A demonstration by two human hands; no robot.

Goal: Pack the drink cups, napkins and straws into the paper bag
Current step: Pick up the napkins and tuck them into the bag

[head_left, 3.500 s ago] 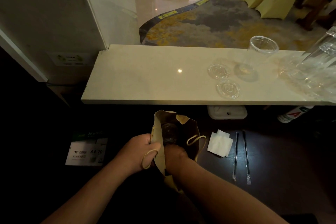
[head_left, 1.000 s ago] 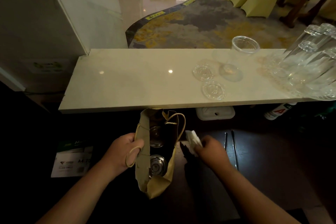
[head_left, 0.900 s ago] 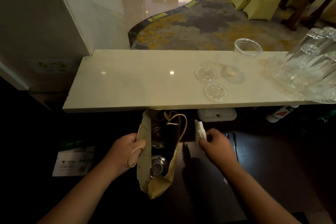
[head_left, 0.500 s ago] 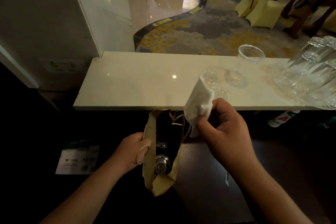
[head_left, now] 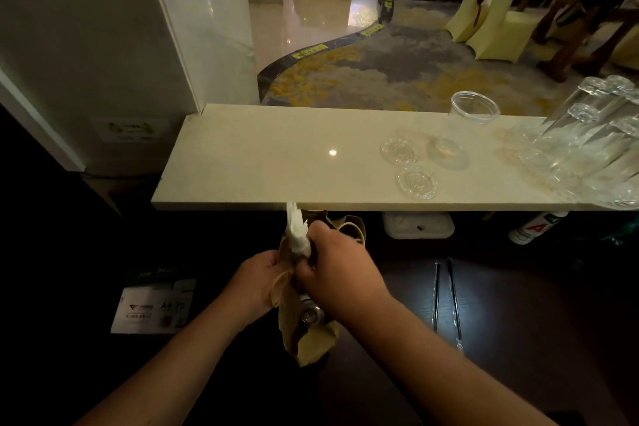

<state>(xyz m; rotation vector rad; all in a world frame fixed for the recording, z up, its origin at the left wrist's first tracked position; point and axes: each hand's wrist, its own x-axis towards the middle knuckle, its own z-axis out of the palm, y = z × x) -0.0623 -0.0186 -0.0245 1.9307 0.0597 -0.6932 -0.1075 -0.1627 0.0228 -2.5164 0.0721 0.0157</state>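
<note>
Pushing the napkins (head_left: 296, 233) into the paper bag (head_left: 311, 342), your right hand (head_left: 337, 268) has its fingers closed around the white wad, which sticks up above the bag's mouth with its lower end at the opening. Your left hand (head_left: 257, 282) is clenched on the bag's left edge, one handle loop (head_left: 278, 289) draped over it, so the mouth stays spread. Expect the napkins to behave as soft, feather-light tissue: they crumple and fan out, so keep them bunched low near the fold instead of pinching a loose corner, and feed them down beside the cup (head_left: 311, 313) already lying in the bag. The bag itself looks thin and floppy, likely to fold shut unless held at the rim; the clear cup is light but probably easy to dent, so press gently past it. The two straws (head_left: 446, 301), slim and in slippery-looking wrappers, lie on the dark counter (head_left: 536, 339) to the right of the bag; pick them up together near their middle. Compared with half a second ago, your right hand has come down from in front of the pale ledge (head_left: 276, 162), beyond the bag, to the bag's mouth, and the napkins have travelled with it. A second ago that hand was only gathering them off the counter to the right of the bag. Your left hand has kept its hold throughout.
</note>
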